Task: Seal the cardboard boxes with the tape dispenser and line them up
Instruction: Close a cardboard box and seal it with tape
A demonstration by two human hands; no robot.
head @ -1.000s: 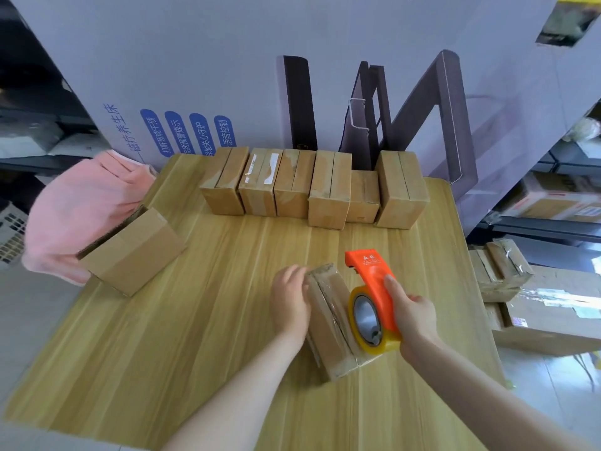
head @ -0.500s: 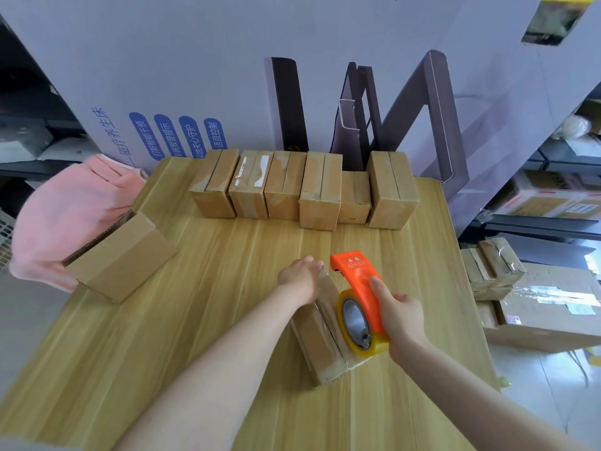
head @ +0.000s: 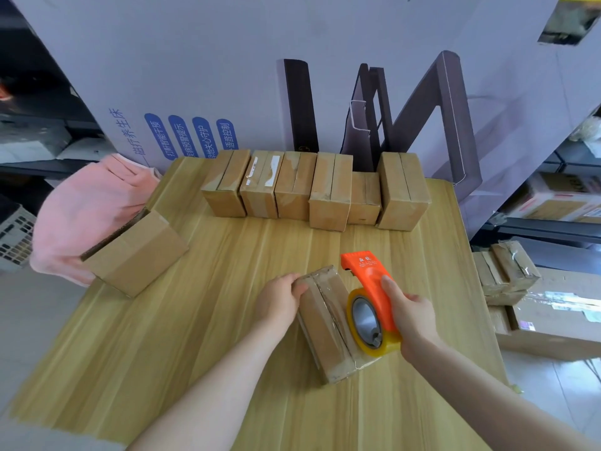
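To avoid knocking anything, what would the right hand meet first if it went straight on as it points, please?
Past bare table, the right hand with its tape dispenser would probably meet the row of boxes; depth is unclear.

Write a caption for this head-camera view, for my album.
Left hand steadies a cardboard box while the right hand holds an orange tape dispenser against it; six boxes line up behind.

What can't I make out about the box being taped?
- Head view: right face of the brown cardboard box, hidden by the orange tape dispenser and right hand.
- Head view: box edge beneath the left hand.
- Head view: inside of the tilted brown carton at left, facing away.
- Head view: print on the second back-row box, too small.
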